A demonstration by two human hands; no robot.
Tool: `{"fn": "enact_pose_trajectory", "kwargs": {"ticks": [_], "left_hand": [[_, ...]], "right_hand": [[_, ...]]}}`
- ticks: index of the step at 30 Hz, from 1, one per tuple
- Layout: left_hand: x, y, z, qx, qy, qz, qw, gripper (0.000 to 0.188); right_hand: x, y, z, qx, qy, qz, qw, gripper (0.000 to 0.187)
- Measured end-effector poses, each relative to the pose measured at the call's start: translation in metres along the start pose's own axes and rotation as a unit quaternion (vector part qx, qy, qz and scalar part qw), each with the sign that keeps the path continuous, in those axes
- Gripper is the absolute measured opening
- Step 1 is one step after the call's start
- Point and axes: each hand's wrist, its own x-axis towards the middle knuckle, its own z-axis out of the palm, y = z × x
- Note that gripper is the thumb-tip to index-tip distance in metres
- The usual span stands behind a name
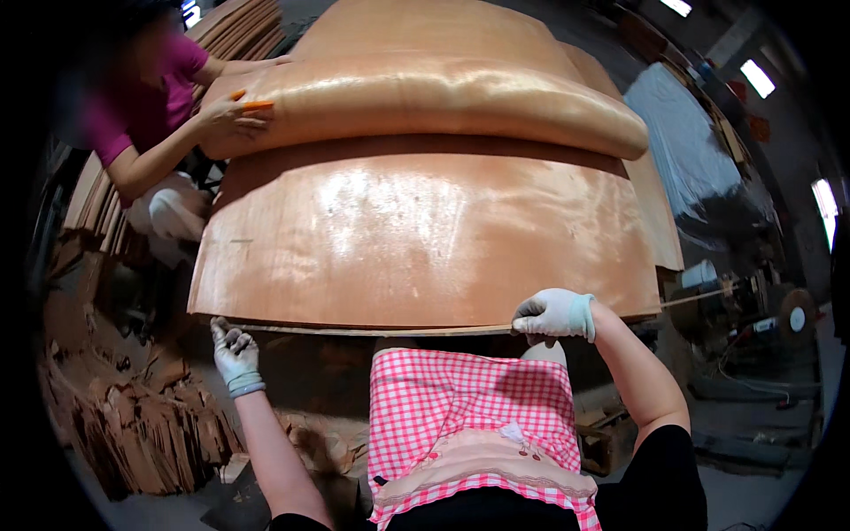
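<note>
A wide, thin sheet of wood veneer [425, 239] lies in front of me, its surface glossy under the light. A narrow wood strip [381, 333] runs along its near edge, between my hands. My left hand [236, 356], in a whitish glove with grey fingertips, has its fingers curled on the strip near the sheet's left corner. My right hand [556, 315], gloved the same way, is closed over the strip and the near edge, right of the middle. Its fingertips are partly hidden under the edge. Across the far part of the sheet lies a rolled-back veneer sheet [425, 97].
At the far left a person in a magenta top [146, 97] rests both hands on the roll, an orange tool [257, 105] in one. Broken veneer scraps [150, 434] are heaped at lower left. Plastic-covered stacks [682, 133] stand at far right; a thin stick [699, 296] juts out at right.
</note>
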Motion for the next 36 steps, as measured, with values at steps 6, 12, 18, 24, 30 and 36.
{"fn": "enact_pose_trajectory", "kwargs": {"ticks": [6,12,18,24,30,36], "left_hand": [[0.003,-0.006,0.004,-0.004,-0.018,-0.006,1.0,0.013],[-0.008,-0.014,0.023,0.037,0.051,0.014,0.998,0.014],[-0.012,-0.016,0.036,0.163,0.068,0.096,0.98,0.015],[-0.016,-0.008,0.051,0.136,0.079,0.102,0.982,0.023],[-0.034,-0.004,0.003,0.045,0.184,0.231,0.954,0.032],[-0.139,-0.128,0.054,0.256,-0.032,-0.25,0.933,0.035]], "right_hand": [[0.024,-0.05,0.01,-0.007,-0.044,-0.031,0.999,0.028],[0.062,-0.092,0.03,-0.001,-0.068,-0.077,0.995,0.027],[0.113,-0.151,0.064,-0.067,-0.052,-0.21,0.974,0.031],[0.128,-0.16,0.078,-0.095,0.022,-0.23,0.968,0.03],[0.122,-0.157,0.08,-0.087,0.045,-0.235,0.967,0.028],[0.124,-0.146,0.09,-0.148,0.04,-0.277,0.949,0.033]]}}
